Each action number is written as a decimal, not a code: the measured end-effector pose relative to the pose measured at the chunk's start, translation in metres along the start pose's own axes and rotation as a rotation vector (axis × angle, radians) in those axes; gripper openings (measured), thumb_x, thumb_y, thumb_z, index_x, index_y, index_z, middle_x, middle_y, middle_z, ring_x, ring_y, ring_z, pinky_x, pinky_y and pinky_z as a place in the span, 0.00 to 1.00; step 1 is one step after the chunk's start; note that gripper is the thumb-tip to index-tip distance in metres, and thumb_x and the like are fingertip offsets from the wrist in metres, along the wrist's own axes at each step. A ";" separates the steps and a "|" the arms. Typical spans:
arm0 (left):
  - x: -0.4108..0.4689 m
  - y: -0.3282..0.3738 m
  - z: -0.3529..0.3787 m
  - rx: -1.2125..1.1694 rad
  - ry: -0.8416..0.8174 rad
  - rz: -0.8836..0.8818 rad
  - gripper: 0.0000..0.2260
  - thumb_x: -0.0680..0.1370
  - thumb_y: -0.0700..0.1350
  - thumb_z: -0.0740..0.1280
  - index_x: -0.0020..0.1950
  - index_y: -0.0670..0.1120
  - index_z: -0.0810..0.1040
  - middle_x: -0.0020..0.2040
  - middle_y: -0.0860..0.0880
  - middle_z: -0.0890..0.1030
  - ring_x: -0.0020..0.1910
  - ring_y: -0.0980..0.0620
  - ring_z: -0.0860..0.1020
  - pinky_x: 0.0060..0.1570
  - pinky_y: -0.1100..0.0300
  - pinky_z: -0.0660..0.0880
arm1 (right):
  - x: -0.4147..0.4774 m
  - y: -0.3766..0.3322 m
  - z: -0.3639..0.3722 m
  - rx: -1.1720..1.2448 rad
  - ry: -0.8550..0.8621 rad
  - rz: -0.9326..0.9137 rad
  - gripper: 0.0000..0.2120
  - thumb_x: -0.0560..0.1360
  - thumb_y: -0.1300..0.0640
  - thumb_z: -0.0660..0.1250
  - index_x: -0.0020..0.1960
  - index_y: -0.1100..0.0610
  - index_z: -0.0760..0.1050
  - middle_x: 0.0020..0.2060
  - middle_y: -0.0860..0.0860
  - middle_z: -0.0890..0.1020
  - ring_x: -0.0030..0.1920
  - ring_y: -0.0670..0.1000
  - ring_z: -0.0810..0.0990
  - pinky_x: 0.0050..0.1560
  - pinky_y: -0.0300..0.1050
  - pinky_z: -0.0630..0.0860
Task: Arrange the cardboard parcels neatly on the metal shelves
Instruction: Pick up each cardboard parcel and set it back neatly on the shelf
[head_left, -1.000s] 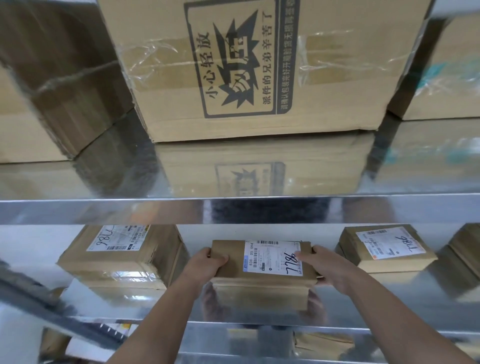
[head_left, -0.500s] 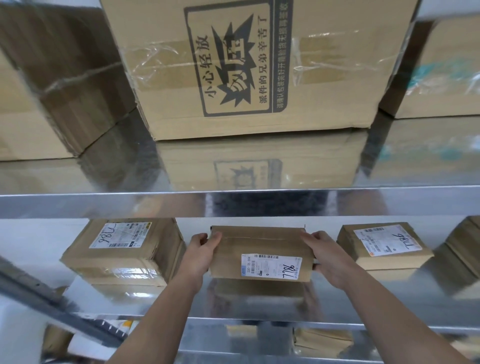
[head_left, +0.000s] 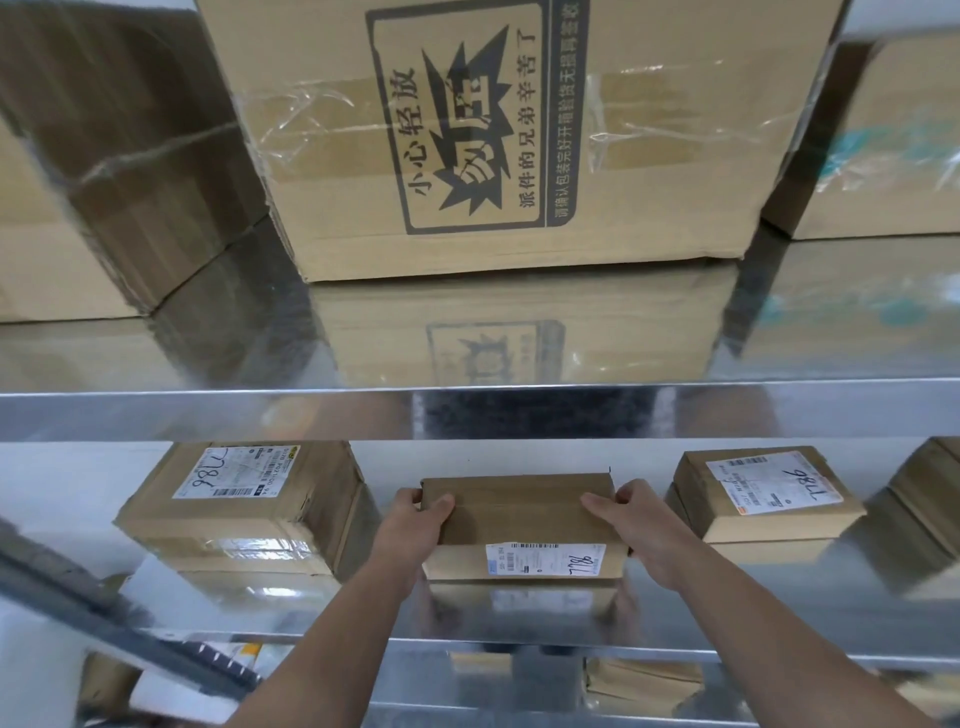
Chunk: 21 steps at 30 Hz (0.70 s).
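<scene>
Parcel (head_left: 524, 519) gripped at both short ends: left hand (head_left: 415, 525) fingers curl over its left end, right hand (head_left: 644, 530) fingers over its right, neither nearer. Long axis runs left-right, along the shelf edge, label toward the person. Sits low on middle shelf (head_left: 753, 608), contact unclear, between left parcel (head_left: 249, 499) and right parcel (head_left: 763, 493), apart from both. Count: four parcels here, one cropped far right; three large boxes (head_left: 519, 130) above.
</scene>
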<state>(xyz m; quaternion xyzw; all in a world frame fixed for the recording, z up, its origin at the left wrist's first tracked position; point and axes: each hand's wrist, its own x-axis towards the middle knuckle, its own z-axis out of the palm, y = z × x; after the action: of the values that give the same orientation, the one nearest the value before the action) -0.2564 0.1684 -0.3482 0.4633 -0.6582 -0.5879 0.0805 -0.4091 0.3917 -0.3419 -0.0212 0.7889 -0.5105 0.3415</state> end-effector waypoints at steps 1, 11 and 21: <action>0.000 -0.001 0.001 0.021 0.003 -0.009 0.15 0.81 0.52 0.69 0.63 0.47 0.72 0.58 0.45 0.79 0.57 0.44 0.79 0.63 0.44 0.77 | 0.000 0.002 0.001 -0.020 0.004 0.009 0.18 0.78 0.48 0.73 0.57 0.56 0.68 0.55 0.56 0.80 0.54 0.57 0.82 0.58 0.58 0.81; 0.014 -0.010 0.002 0.108 -0.029 -0.074 0.17 0.80 0.55 0.70 0.59 0.43 0.79 0.55 0.45 0.83 0.55 0.44 0.81 0.62 0.44 0.77 | 0.008 0.011 0.003 -0.039 -0.029 0.054 0.11 0.79 0.50 0.72 0.53 0.57 0.78 0.51 0.55 0.85 0.52 0.55 0.84 0.62 0.56 0.79; 0.018 -0.011 0.001 0.180 -0.036 -0.056 0.12 0.80 0.53 0.69 0.53 0.45 0.80 0.52 0.45 0.83 0.54 0.44 0.81 0.61 0.46 0.77 | 0.017 0.013 0.004 -0.138 -0.002 0.029 0.10 0.79 0.49 0.71 0.53 0.56 0.79 0.50 0.53 0.85 0.52 0.55 0.84 0.63 0.58 0.79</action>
<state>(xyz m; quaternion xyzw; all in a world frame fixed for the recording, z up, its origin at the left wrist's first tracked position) -0.2613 0.1579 -0.3653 0.4763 -0.6964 -0.5367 0.0104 -0.4156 0.3885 -0.3620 -0.0335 0.8220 -0.4499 0.3475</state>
